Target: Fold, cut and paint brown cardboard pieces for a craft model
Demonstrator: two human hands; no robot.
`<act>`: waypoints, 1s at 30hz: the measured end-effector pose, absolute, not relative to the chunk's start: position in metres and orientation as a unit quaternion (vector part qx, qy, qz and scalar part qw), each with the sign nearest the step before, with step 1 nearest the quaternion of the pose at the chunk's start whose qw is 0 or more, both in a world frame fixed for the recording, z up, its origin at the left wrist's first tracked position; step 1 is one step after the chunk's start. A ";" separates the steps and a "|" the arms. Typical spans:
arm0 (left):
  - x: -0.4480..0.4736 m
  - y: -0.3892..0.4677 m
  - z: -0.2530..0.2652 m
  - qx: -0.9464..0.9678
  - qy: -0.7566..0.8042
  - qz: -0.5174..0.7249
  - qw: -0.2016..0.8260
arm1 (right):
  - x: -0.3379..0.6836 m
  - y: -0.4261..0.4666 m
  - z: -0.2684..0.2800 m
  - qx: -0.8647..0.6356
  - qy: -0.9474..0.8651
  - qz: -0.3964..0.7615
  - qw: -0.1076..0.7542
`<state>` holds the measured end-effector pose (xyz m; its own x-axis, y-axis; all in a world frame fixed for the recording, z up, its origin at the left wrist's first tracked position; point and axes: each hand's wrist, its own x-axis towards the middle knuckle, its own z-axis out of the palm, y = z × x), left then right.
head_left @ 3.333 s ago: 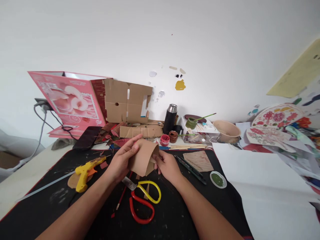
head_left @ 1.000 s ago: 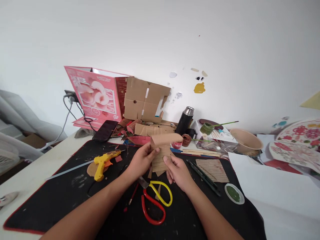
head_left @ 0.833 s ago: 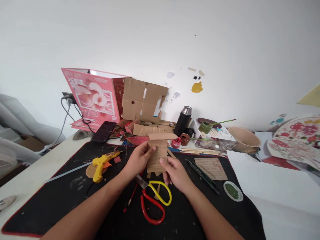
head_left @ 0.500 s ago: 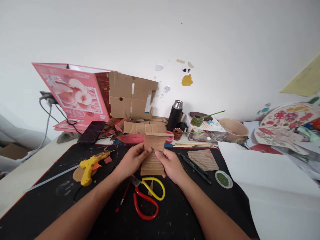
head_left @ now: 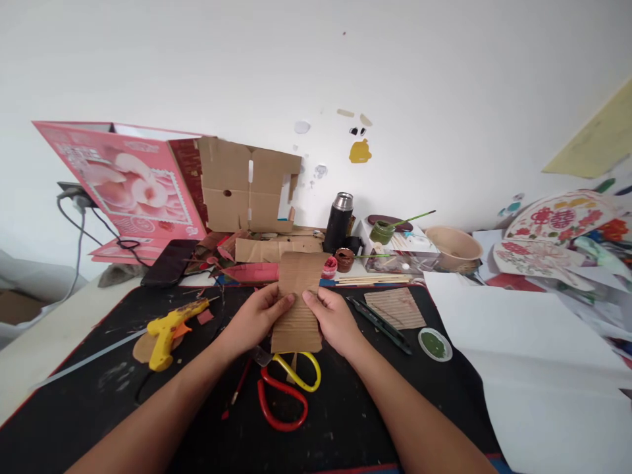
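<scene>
Between my two hands is a ribbed strip of corrugated cardboard (head_left: 297, 322), held up over the black mat (head_left: 345, 408). My left hand (head_left: 257, 317) pinches its left edge, thumb on the front face. On the opposite edge my right hand (head_left: 336, 321) grips in the same way, its thumb also in front. The fingers behind the strip are hidden. Just below it lie scissors (head_left: 284, 398) with one red and one yellow handle loop, the blades partly covered by my left hand. A thin brush (head_left: 240, 380) with a red tip rests left of them.
A yellow glue gun (head_left: 165, 332) lies at left. To the right are a dark green pen-like tool (head_left: 380, 324), another corrugated piece (head_left: 395, 308) and a dish of green paint (head_left: 435, 345). Behind stand a black thermos (head_left: 338, 224), paint jars and a pink box (head_left: 133, 191).
The strip's top part, earlier folded over, now stands straight up, so the strip looks longer. Both hands keep hold of its edges. The whole view has shifted slightly.
</scene>
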<state>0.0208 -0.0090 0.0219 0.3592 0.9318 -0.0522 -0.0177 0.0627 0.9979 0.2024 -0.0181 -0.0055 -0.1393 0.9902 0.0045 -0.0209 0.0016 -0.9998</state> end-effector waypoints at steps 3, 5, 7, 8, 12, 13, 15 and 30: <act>0.022 -0.009 0.021 0.553 0.413 0.408 0.597 | 0.202 -0.018 -0.007 -0.462 -0.535 0.540 0.457; 0.022 -0.009 0.021 0.547 0.410 0.417 0.599 | 0.200 -0.019 -0.007 -0.460 -0.517 0.561 0.454; 0.021 -0.009 0.021 0.540 0.411 0.414 0.607 | 0.199 -0.020 -0.007 -0.457 -0.499 0.586 0.447; 0.020 -0.009 0.021 0.537 0.413 0.407 0.613 | 0.199 -0.020 -0.006 -0.457 -0.494 0.593 0.442; 0.019 -0.010 0.021 0.536 0.422 0.380 0.624 | 0.201 -0.019 -0.004 -0.457 -0.497 0.583 0.451; 0.020 -0.010 0.021 0.536 0.424 0.379 0.624 | 0.201 -0.018 -0.003 -0.459 -0.497 0.579 0.455; 0.020 -0.010 0.021 0.529 0.424 0.380 0.629 | 0.202 -0.018 -0.003 -0.460 -0.497 0.575 0.459; 0.016 -0.014 0.028 0.509 0.423 0.386 0.643 | 0.205 -0.018 0.000 -0.459 -0.518 0.550 0.467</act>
<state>0.0157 -0.0135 0.0277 0.3438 0.9268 -0.1512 -0.0657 0.1844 0.9807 0.2047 -0.0181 0.0002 -0.1434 0.9894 -0.0211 -0.0385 -0.0269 -0.9989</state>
